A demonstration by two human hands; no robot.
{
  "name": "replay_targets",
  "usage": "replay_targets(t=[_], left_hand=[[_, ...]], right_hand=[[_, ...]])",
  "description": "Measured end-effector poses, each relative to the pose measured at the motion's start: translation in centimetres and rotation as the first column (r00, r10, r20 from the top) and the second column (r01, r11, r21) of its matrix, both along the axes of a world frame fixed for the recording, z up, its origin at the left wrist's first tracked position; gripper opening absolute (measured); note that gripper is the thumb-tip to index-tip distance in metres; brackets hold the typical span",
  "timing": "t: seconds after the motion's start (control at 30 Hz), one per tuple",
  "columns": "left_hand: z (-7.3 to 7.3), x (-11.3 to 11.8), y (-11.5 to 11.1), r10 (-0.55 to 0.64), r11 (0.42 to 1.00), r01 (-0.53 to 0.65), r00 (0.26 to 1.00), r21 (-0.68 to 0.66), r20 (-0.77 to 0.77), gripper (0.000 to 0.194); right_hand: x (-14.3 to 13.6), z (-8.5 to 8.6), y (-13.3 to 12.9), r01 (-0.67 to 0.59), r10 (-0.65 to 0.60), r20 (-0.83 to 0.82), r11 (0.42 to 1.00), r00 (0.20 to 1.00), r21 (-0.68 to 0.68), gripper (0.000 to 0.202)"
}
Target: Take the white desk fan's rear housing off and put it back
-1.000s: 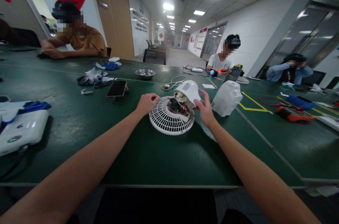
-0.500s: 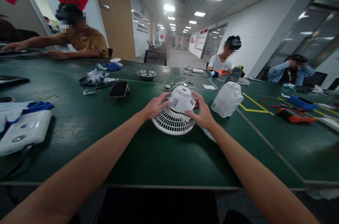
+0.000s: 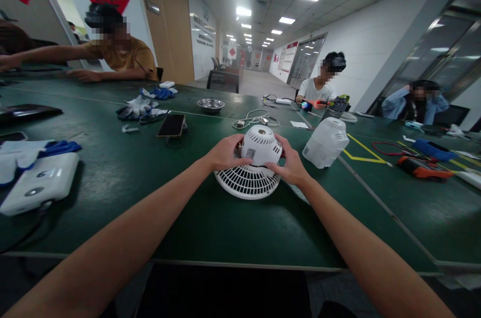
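A white domed housing with vent slots and a small grey label sits over a round white fan grille on the green table. My left hand grips the left side of the housing, its thumb near the label. On the right side, my right hand holds the same housing, fingers behind and thumb at the lower front. Right of my hands stands a separate translucent white plastic housing, touched by neither hand.
On the green table lie a phone, a metal bowl, a white cable, gloves, a white power bank at left, and an orange meter at right. Three people sit across the table.
The housing is turned slightly, its label now further left and its lower edge more level. My left thumb has come across its front. The view has shifted slightly.
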State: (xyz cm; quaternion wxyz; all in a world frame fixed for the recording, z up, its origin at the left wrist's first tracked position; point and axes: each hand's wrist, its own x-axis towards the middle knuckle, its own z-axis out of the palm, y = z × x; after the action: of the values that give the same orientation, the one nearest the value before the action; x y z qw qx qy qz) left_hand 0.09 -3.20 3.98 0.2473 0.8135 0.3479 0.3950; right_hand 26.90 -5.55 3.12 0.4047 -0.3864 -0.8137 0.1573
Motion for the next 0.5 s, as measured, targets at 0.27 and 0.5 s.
replay_targets(t=[0.27,0.5], left_hand=[[-0.59,0.05,0.73,-0.006,1.000,0.007,0.998,0.021,-0.057,0.056],[-0.77,0.06,0.66,0.013,0.996,-0.003,0.993,0.084,-0.115,0.057]], right_hand=[[0.01,0.49,-0.05,-0.019,0.019,0.039,1.000,0.999,0.020,0.085],[-0.24,0.51,-0.27,0.012,-0.013,0.042,1.000,0.999,0.006,0.083]])
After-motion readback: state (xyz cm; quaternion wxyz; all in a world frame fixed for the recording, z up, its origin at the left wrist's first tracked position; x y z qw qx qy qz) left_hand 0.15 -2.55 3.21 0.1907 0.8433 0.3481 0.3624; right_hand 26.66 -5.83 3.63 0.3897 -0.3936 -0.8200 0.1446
